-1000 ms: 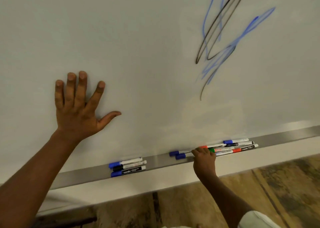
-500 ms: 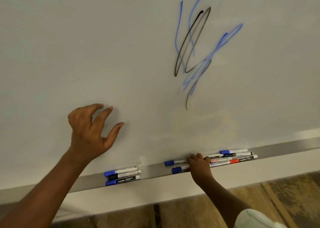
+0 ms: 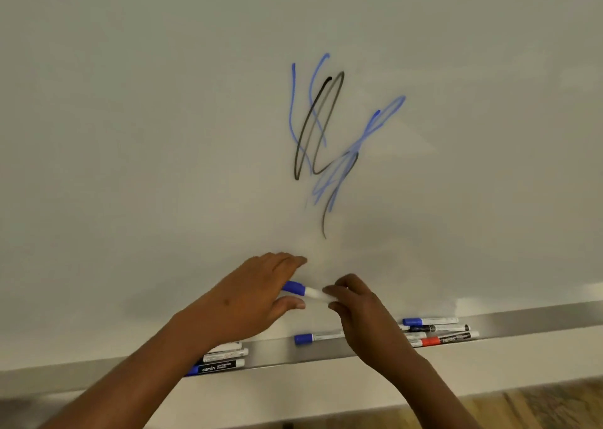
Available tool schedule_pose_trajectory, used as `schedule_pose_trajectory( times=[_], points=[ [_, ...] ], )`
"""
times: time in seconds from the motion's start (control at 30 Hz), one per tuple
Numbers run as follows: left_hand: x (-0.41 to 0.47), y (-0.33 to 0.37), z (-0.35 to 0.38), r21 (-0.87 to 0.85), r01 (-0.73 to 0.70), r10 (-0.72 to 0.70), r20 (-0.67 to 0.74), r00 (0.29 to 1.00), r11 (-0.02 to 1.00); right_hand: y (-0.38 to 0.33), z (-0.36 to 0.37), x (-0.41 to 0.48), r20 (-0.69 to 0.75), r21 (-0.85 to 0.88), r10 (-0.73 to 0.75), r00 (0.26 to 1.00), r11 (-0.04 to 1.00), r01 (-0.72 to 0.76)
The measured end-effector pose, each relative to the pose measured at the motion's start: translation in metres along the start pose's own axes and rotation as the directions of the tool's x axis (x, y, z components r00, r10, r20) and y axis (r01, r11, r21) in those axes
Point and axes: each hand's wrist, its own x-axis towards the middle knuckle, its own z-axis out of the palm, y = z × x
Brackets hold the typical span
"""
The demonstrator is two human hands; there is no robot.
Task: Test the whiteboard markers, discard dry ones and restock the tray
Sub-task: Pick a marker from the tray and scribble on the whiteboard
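Observation:
A blue-capped white marker (image 3: 305,291) is held level in front of the whiteboard (image 3: 163,135), just above the grey tray (image 3: 522,319). My right hand (image 3: 362,314) pinches its white barrel. My left hand (image 3: 257,295) closes around its blue cap, thumb below and fingers over it. Another blue-capped marker (image 3: 313,337) lies alone mid-tray. Three markers (image 3: 222,360) lie at the tray's left, partly hidden by my left forearm. Several more markers (image 3: 440,330), blue, black and red, lie at the right.
Blue and black scribbles (image 3: 326,135) mark the board above the hands. A white ledge (image 3: 293,392) runs under the tray, and wooden floor (image 3: 538,402) shows at the bottom right.
My right hand lifted a blue-capped marker off the tray. My left hand left the board and came right and down onto the marker's cap. The camera view shifted right.

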Motion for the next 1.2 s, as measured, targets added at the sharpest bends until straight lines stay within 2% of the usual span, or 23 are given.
schedule_pose_trajectory(
  times=[0.1,0.2,0.27,0.3,0.33,0.4,0.47,0.57,0.67,0.9,1.0,1.07,1.1,1.13,1.2],
  points=[
    [0.014,0.016,0.003,-0.035,-0.039,0.041,0.059,0.997,0.999,-0.027,-0.055,0.008,-0.211,0.217,-0.008,0.977,0.975,0.055],
    [0.026,0.034,-0.010,-0.072,-0.039,0.040,0.012,0.999,0.997,-0.039,-0.094,0.004,-0.312,0.454,0.090,0.946,0.889,0.065],
    [0.026,0.046,-0.019,-0.124,-0.033,0.042,0.068,0.997,0.992,-0.047,-0.113,-0.001,-0.260,0.719,0.252,0.932,0.694,0.013],
    [0.026,0.052,-0.022,-0.170,-0.058,0.072,0.079,0.994,0.984,-0.050,-0.119,-0.003,-0.194,0.792,0.272,0.943,0.610,-0.014],
    [0.026,0.057,-0.027,-0.233,-0.059,0.084,0.100,0.991,0.971,-0.054,-0.123,-0.005,-0.144,0.807,0.235,0.961,0.590,-0.023],
    [0.024,0.067,-0.033,-0.306,-0.042,0.106,0.198,0.974,0.951,-0.062,-0.127,-0.008,-0.108,0.753,0.112,0.988,0.658,0.008],
    [0.022,0.075,-0.036,-0.341,-0.055,0.143,0.238,0.961,0.938,-0.068,-0.129,-0.010,-0.076,0.737,0.064,0.995,0.675,0.013],
    [0.016,0.079,-0.040,-0.361,-0.106,0.178,0.174,0.968,0.927,-0.073,-0.139,-0.012,0.032,0.767,0.073,0.997,0.638,-0.071],
    [0.010,0.074,-0.042,-0.324,-0.209,0.238,0.052,0.970,0.923,-0.078,-0.149,-0.012,0.106,0.776,0.048,0.993,0.621,-0.112],
    [-0.001,0.067,-0.049,-0.220,-0.226,0.216,-0.070,0.974,0.949,-0.092,-0.151,-0.005,0.109,0.780,-0.004,0.994,0.621,-0.083],
    [-0.001,0.057,-0.062,-0.214,-0.189,0.177,-0.074,0.981,0.958,-0.098,-0.155,0.002,0.097,0.817,-0.037,0.995,0.574,-0.058],
    [0.002,0.044,-0.081,-0.179,-0.107,0.088,-0.111,0.990,0.978,-0.098,-0.162,0.010,0.012,0.812,-0.056,0.998,0.584,0.023],
    [0.004,0.034,-0.091,-0.139,-0.082,0.052,-0.206,0.977,0.987,-0.097,-0.166,0.016,-0.083,0.762,-0.056,0.995,0.640,0.100],
    [0.008,0.024,-0.101,-0.092,-0.069,0.034,-0.333,0.942,0.993,-0.093,-0.169,0.024,-0.198,0.678,-0.061,0.978,0.712,0.181],
    [0.018,0.007,-0.121,0.022,-0.015,0.025,-0.580,0.815,1.000,-0.082,-0.170,0.043,-0.423,0.449,-0.064,0.904,0.852,0.270]
  ],
)
